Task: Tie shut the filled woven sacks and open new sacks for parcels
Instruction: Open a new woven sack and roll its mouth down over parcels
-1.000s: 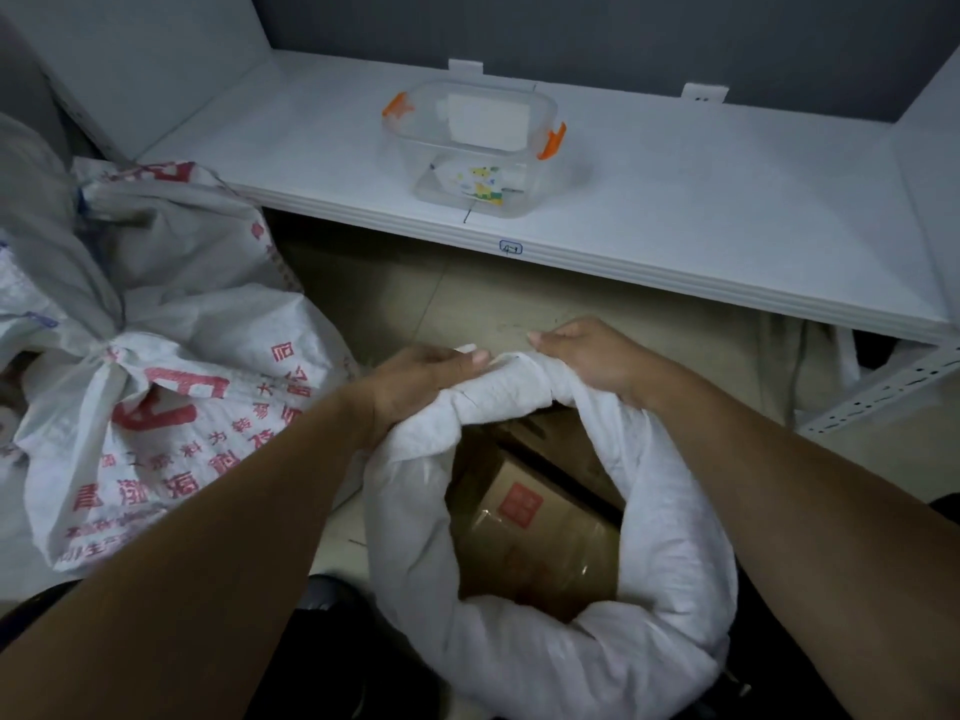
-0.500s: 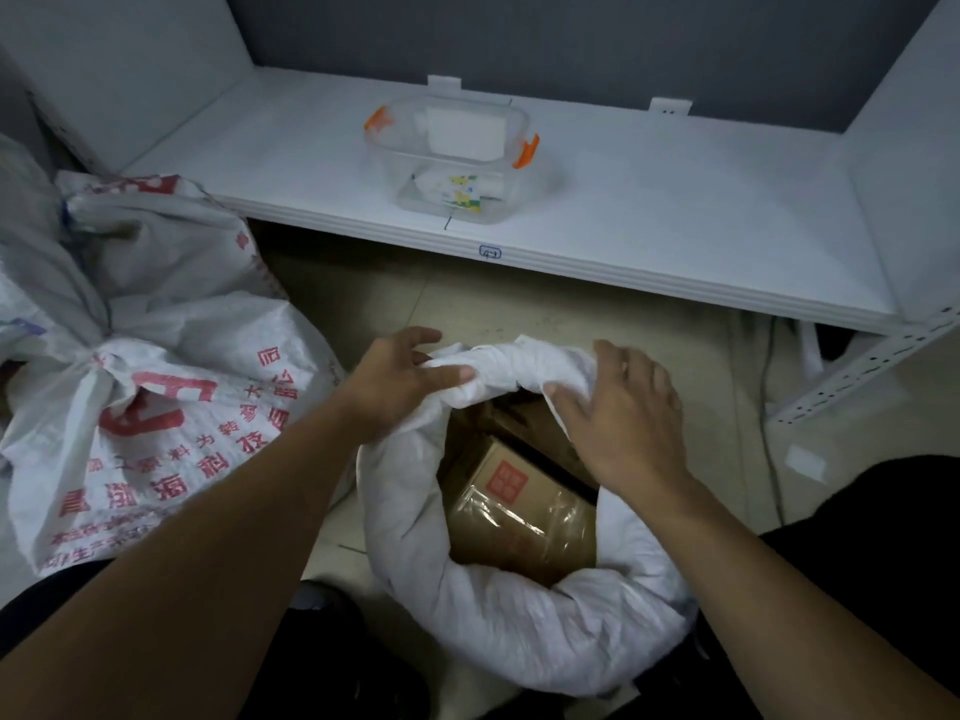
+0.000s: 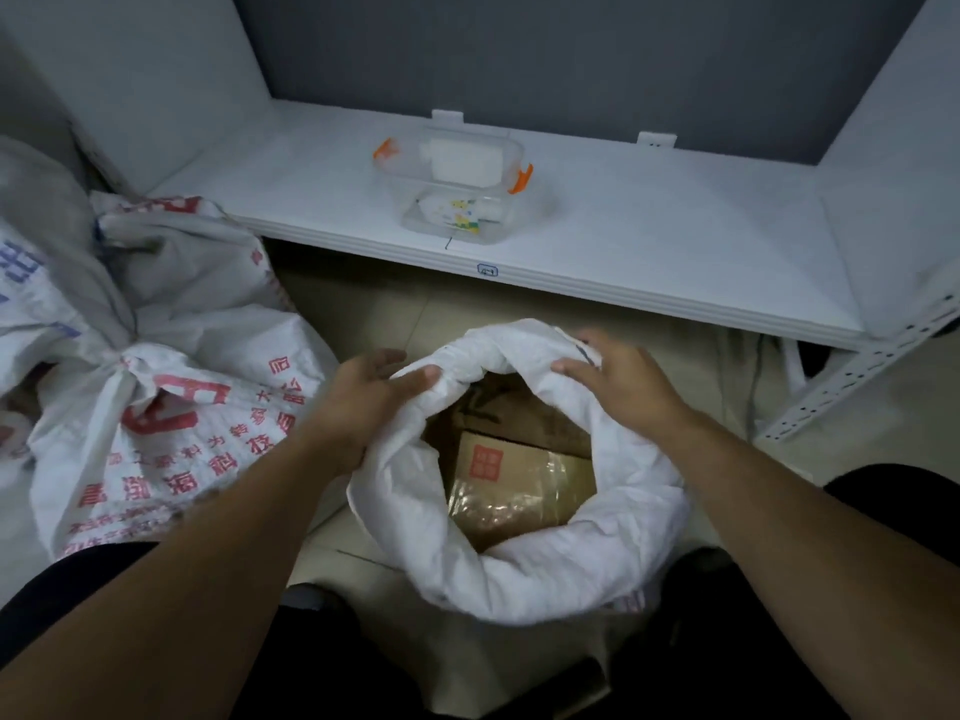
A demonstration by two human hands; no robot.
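A white woven sack stands open on the floor in front of me, its rim rolled down. Cardboard parcels lie inside, one with a red square mark. My left hand pinches the rim at the far left, thumb on top of the fabric. My right hand grips the rim at the far right, fingers curled over the edge. To the left lies a tied sack with red lettering, its neck bunched shut.
A white shelf runs across just beyond the sack, with a clear plastic box with orange clips on it. A perforated white shelf post slants at the right. More sacks pile up at the far left.
My right hand slid from the middle of the far rim out to the right side. The sack mouth has spread wider, and the view has tilted up a little.
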